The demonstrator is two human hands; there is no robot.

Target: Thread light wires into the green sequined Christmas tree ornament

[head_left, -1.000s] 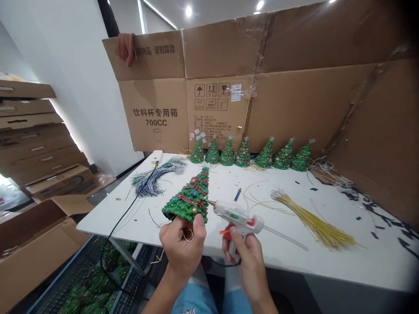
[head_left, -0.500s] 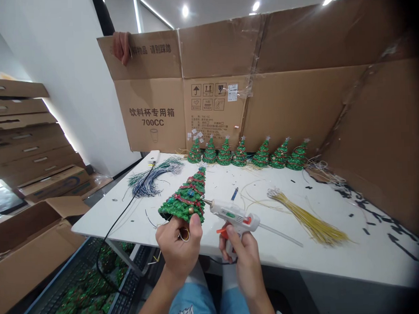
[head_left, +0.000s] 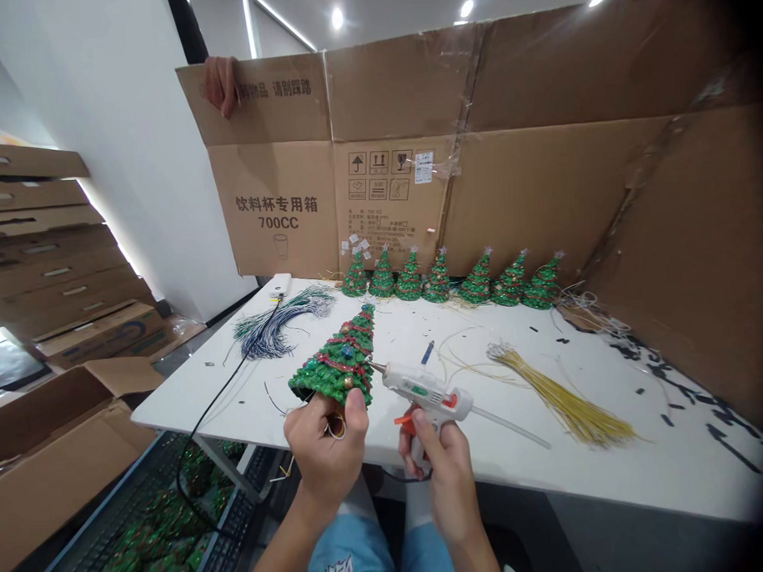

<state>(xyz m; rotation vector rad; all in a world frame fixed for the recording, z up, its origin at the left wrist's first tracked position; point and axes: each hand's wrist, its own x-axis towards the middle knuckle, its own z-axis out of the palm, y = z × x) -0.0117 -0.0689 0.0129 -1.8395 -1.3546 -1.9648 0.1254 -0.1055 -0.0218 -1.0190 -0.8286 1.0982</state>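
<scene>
A small green Christmas tree ornament (head_left: 337, 358), wound with red garland and dotted with coloured balls, leans to the right in my left hand (head_left: 329, 438). My fingers grip its lower edge, and thin wires show by them below the tree. My right hand (head_left: 438, 455) is wrapped round the handle of a white glue gun (head_left: 423, 391) with an orange trigger. The gun's metal nozzle points left at the tree's right side, touching or very close to it. From its back end sticks out a translucent glue stick (head_left: 515, 429).
Several finished-looking trees (head_left: 435, 277) stand along the table's back, before a cardboard screen (head_left: 388, 102). Blue and green wires (head_left: 274, 327) lie left, a yellow wire bundle (head_left: 554, 388) right. Black scraps (head_left: 704, 408) litter the right side. A crate (head_left: 144, 474) of trees stands below left.
</scene>
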